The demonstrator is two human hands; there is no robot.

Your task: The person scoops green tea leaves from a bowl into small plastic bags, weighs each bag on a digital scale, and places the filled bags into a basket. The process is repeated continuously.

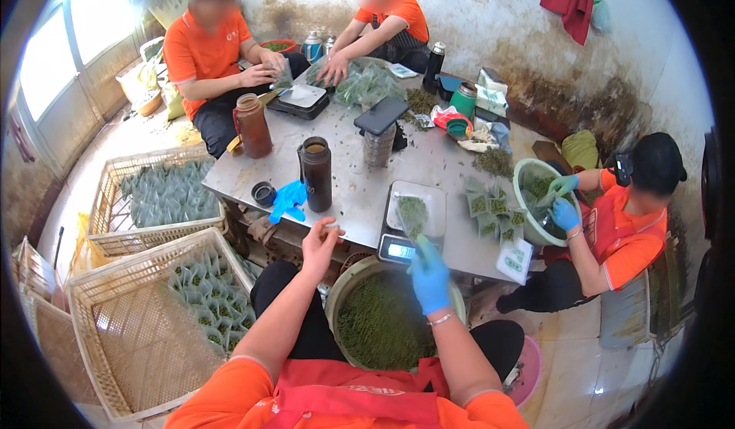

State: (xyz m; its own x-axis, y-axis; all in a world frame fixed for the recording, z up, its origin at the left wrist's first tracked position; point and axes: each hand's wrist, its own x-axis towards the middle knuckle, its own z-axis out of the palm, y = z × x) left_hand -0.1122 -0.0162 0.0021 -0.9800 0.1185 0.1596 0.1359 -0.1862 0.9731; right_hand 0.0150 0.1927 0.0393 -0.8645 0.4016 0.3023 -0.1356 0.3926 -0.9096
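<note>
My right hand (430, 277), in a blue glove, reaches to the front of a digital scale (434, 251). Its fingers close at the near, narrow end of a small clear bag (412, 213) of green grains lying on the weighing plate. Bare and raised near the table edge, my left hand (320, 243) holds nothing that I can see; its fingers are loosely bent and apart. Below my hands, between my knees, stands a round tub (335, 306) heaped with small green grains (387, 318).
On the metal table (348, 203) stand a dark flask (315, 175), a brown bottle (253, 126) and a phone (381, 115) on a jar. A blue glove (289, 201) lies at the edge. Crates (84, 306) with filled bags sit left. Three co-workers sit around; one handles a basin (528, 170).
</note>
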